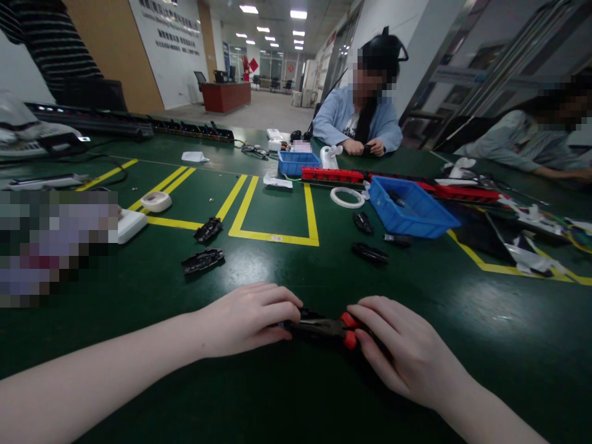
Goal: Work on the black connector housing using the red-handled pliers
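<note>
Close in front of me, my right hand [402,345] is wrapped round the red handles of a pair of pliers [326,327], whose jaws point left. My left hand [259,317] is closed on a small black plastic part [311,312] at the tip of the jaws. Fingers hide most of that part, so its shape and how the jaws meet it cannot be made out. Two dark moulded parts, one nearer [202,261] and one farther [208,229], lie beyond my left hand. Several similar black pieces [370,253] lie beyond my right hand.
A blue bin [411,209] stands at the right, with a smaller blue bin [298,163] farther back. Red strips [333,174] run across the table. A tape roll [156,201] and a white ring [347,197] lie nearby. One person [358,117] sits opposite, another at the far right.
</note>
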The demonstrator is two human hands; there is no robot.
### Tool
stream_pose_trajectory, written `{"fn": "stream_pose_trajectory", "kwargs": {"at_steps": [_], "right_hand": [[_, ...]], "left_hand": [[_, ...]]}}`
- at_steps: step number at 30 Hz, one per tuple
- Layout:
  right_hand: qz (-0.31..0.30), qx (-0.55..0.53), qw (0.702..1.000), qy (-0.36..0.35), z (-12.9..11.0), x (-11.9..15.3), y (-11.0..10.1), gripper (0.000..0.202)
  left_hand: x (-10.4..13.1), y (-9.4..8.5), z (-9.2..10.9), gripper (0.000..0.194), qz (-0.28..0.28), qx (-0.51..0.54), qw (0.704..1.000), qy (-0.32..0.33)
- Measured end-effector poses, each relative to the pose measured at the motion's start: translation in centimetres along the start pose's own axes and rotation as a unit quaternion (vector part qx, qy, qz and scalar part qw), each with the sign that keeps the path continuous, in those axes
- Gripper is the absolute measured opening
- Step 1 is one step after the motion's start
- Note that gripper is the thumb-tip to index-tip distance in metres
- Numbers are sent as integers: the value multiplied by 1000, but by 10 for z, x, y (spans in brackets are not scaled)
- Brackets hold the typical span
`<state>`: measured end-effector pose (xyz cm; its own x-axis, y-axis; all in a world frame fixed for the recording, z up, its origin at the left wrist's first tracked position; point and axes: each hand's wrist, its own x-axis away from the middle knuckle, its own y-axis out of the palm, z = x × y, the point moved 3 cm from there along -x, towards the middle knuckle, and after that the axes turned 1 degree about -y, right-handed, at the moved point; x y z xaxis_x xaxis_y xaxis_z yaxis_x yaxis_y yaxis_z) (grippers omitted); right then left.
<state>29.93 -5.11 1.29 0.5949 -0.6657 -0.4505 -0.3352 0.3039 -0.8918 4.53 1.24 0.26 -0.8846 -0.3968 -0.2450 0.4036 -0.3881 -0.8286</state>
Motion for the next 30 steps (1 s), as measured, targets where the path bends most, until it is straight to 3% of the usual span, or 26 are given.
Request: {"fn": "stream_pose_trajectory", "kwargs": {"at_steps": [8, 16, 30], "right_hand": [[15, 6, 1000, -8, -1, -1, 3, 22], [8, 49, 998, -37, 0, -9, -7, 24], [-16, 17, 1000, 7, 5, 1, 5, 31]], "left_hand": [[-3, -1, 1, 28, 1, 11, 1000, 1], [-2, 0, 1, 29, 4, 15, 1000, -5], [0, 1, 0, 22, 4, -16, 1000, 13]]}}
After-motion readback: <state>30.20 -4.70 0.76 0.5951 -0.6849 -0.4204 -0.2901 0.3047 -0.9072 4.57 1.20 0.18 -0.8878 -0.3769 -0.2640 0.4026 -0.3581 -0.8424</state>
